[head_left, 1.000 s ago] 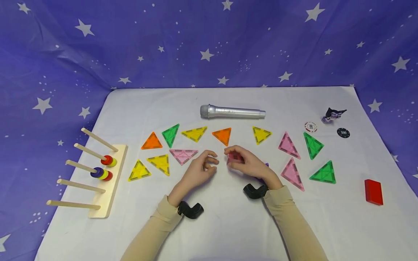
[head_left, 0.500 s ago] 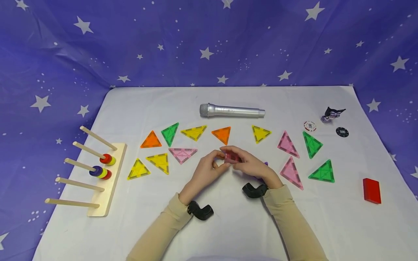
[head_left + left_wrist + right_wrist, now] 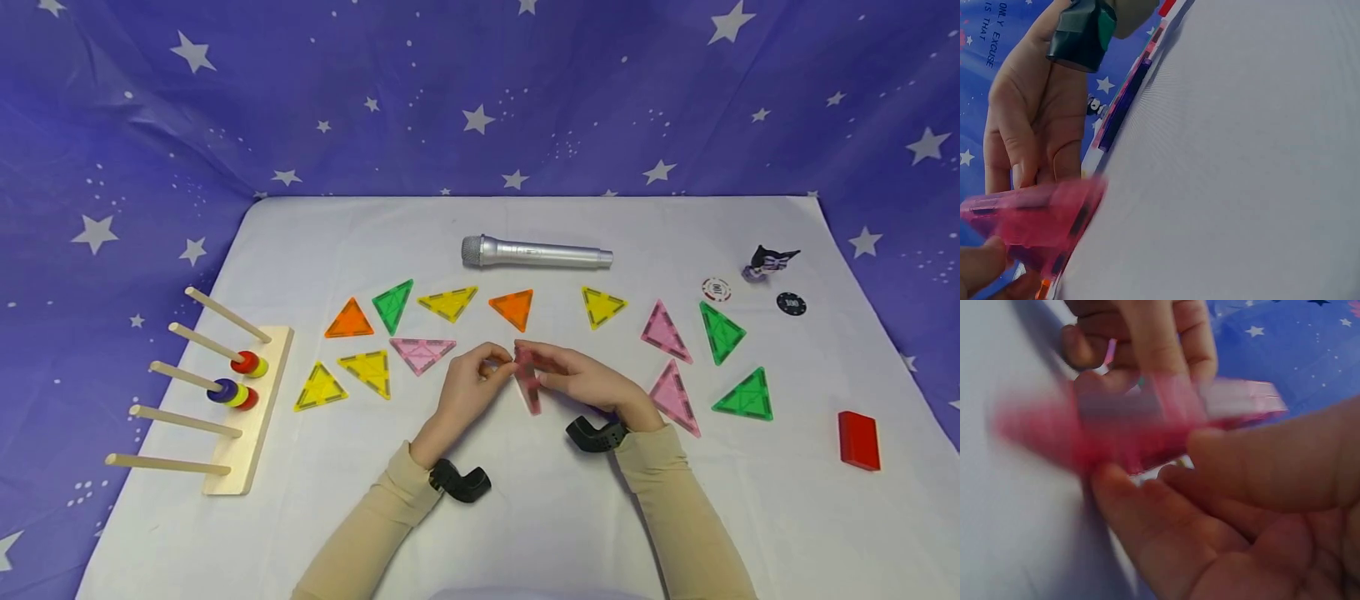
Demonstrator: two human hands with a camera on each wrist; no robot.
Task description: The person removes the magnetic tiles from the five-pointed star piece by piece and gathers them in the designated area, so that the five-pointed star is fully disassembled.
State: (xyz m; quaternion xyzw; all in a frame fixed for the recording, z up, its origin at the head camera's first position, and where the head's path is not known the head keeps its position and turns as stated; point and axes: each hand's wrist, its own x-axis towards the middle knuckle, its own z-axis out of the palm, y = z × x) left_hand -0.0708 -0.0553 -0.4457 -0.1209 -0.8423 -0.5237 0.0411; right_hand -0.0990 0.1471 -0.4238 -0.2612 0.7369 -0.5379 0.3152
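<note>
A translucent red magnetic tile [image 3: 528,383] is held up between both hands over the middle of the white table, one narrow end toward the person. My left hand [image 3: 468,385] pinches its left edge near the top with thumb and fingertips. From the right, my right hand [image 3: 592,379] holds the tile between thumb and fingers. In the left wrist view the tile [image 3: 1041,219] appears as slanting red faces with a thumb against it. Motion blurs the tile [image 3: 1129,425] in the right wrist view. A purple tile [image 3: 1125,103] lies beyond, mostly hidden under my right wrist in the head view.
Flat triangular tiles lie around the hands, among them a pink tile [image 3: 422,354], an orange tile [image 3: 513,309] and a green tile [image 3: 746,396]. A silver microphone [image 3: 540,253] lies behind. A wooden peg stand [image 3: 255,417] is left; a red block [image 3: 858,440] is right.
My left hand has moved right to meet the tile and now pinches it. The tile has turned from lying crosswise under my right fingers to pointing toward the person.
</note>
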